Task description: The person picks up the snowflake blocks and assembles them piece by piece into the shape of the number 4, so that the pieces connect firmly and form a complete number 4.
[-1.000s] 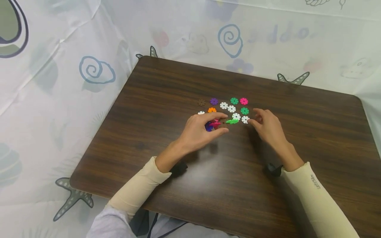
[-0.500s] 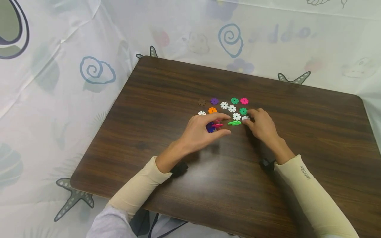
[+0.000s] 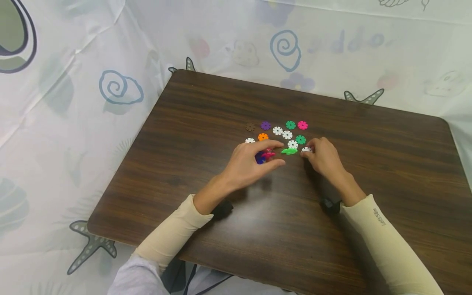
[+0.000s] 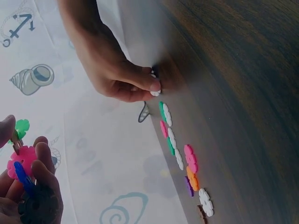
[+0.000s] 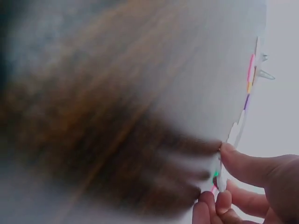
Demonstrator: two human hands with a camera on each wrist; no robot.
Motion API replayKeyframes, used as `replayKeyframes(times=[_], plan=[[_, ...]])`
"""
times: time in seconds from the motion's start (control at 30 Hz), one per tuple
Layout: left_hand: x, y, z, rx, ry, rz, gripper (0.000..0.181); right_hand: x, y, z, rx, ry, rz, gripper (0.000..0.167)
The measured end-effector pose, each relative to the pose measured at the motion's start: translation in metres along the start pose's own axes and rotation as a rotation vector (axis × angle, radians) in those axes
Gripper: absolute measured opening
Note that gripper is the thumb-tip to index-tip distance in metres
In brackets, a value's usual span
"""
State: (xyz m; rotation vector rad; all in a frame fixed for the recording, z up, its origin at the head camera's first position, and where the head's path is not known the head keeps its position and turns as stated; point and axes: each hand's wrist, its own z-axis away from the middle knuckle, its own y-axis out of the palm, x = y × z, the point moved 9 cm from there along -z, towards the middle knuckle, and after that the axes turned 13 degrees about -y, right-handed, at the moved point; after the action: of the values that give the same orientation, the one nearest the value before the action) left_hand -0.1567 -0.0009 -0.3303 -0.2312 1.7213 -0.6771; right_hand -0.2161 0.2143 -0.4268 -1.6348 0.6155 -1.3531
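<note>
My left hand holds a joined cluster of notched discs above the table, with its thumb and index finger spread apart at the tips. In the left wrist view the cluster shows a green disc, a brown piece, a pink disc, a blue disc and a dark disc. To the right of it, my right hand pinches a white disc between thumb and fingers. Part of that disc is hidden by the fingertips. The right wrist view also shows the pinched white disc.
Loose discs lie flat beyond the hands: brown, purple, orange, pink, two green and several white ones. The brown wooden table has a patterned cloth behind it and at its left.
My right hand has come left to the white disc at the right end of the loose ones and pinched it. A nearby green disc has shifted slightly nearer. My left hand has barely moved.
</note>
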Motion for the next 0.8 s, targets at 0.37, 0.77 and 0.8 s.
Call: replayKeyframes(times=[0.37, 0.77, 0.8], plan=[[0.006, 0.001, -0.001, -0.009, -0.05, -0.028, 0.039, 0.01, -0.004, 0.015, 0.014, -0.004, -0.098, 0.024], [0.012, 0.004, -0.004, -0.002, -0.118, -0.082, 0.039, 0.05, -0.033, 0.037, -0.195, -0.069, -0.325, 0.031], [0.012, 0.004, -0.005, -0.002, -0.119, -0.085, 0.039, 0.053, -0.035, 0.039, -0.212, -0.079, -0.343, 0.031]])
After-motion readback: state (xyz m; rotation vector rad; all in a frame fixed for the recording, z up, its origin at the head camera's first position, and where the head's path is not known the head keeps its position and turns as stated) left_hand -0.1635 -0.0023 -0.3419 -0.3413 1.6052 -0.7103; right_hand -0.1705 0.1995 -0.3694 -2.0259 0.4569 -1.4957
